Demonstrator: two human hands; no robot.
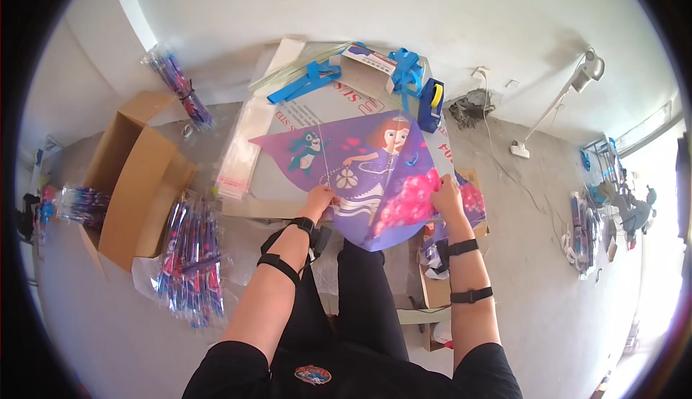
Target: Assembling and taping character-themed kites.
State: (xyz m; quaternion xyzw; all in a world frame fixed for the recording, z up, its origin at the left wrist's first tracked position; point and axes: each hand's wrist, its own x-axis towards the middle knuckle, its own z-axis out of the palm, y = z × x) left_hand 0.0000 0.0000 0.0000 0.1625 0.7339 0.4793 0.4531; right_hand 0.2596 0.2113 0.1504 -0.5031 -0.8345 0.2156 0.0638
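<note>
A purple and pink kite with a printed princess and a small blue animal is spread above the table, its lower point hanging past the near edge. Thin rods or seams run across it. My left hand is closed at its lower left side, the fingertips pinching there. On the right side, my right hand grips the kite's edge with bent fingers. The kite hides part of what both hands hold. Just beyond the kite's top right stands a blue tape dispenser with a yellow roll.
Blue ribbons and a white box lie at the table's back. An open carton and plastic-wrapped kite bundles stand left. Under my right arm is another carton. A stick vacuum leans at the wall, its cable nearby.
</note>
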